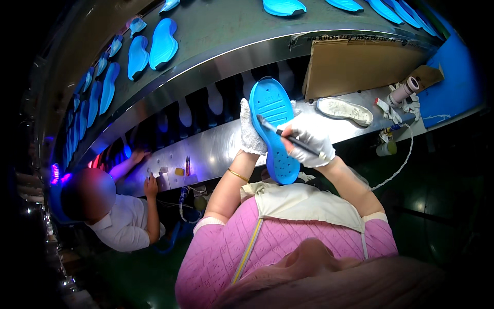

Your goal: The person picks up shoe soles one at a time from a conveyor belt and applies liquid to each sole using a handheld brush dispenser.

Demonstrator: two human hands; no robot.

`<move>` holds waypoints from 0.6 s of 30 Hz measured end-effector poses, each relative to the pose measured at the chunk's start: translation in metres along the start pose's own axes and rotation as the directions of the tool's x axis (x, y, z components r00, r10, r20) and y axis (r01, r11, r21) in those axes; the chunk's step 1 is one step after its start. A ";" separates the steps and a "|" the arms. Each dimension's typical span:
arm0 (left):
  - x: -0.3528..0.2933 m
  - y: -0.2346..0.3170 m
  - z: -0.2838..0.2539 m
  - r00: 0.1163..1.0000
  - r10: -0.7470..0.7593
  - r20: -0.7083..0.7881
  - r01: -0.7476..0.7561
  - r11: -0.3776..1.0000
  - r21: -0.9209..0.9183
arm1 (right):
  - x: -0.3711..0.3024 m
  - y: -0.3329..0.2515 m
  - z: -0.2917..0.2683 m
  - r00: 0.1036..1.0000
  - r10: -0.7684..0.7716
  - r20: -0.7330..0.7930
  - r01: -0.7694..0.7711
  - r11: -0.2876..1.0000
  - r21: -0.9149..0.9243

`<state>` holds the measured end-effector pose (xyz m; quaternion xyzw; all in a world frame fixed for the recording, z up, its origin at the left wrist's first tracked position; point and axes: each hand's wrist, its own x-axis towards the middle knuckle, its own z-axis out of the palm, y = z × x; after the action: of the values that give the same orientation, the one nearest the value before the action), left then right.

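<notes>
A bright blue shoe sole (271,98) is held up in front of me, its ridged and dotted face toward me. My left hand (251,135), in a white knit glove, grips the sole by its left edge, with the thumb along the side and most fingers hidden behind it. In my right hand (315,143), also in a white glove with bare fingertips showing, is a black-handled brush (302,144). The brush's bristles touch or hover just over the left edge of the sole's ridged part; I cannot tell which.
A metal ledge (216,149) runs before me, holding a whitish sole (346,112) and a pink cylinder (403,91) beside a cardboard sheet (360,67). Blue soles (163,44) lie on the conveyor belt (221,31) beyond. At left, another person (123,221) works at the ledge.
</notes>
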<state>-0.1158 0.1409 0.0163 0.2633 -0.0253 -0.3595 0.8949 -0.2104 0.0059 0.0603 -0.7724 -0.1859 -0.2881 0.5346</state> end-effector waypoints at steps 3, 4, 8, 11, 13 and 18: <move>-0.011 0.006 -0.008 0.996 -0.078 -0.040 0.083 0.988 0.130 | -0.018 0.000 -0.006 0.928 0.342 0.148 -0.363 0.919 0.156; -0.020 0.003 -0.007 0.996 -0.082 -0.043 0.087 0.988 0.129 | -0.026 0.003 -0.008 0.759 0.600 0.253 -0.650 0.678 0.343; -0.047 -0.014 -0.004 0.995 -0.018 0.101 -0.040 0.838 0.545 | -0.043 0.012 -0.010 0.879 0.473 0.056 -0.461 0.815 0.351; -0.037 -0.019 -0.014 0.994 -0.073 -0.082 0.100 0.907 0.409 | -0.035 -0.003 -0.009 0.914 0.380 0.139 -0.404 0.876 0.263; -0.027 -0.016 -0.017 0.996 -0.076 -0.056 0.088 0.960 0.265 | -0.035 0.009 -0.008 0.874 0.463 0.146 -0.479 0.775 0.413; 0.000 -0.003 -0.005 0.963 0.024 0.267 -0.007 0.998 -0.063 | -0.018 0.002 0.003 0.990 0.129 0.063 -0.139 0.969 0.202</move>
<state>-0.1161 0.1415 0.0102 0.1843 -0.1370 -0.3853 0.8938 -0.2216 0.0086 0.0462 -0.7307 -0.1752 -0.2112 0.6251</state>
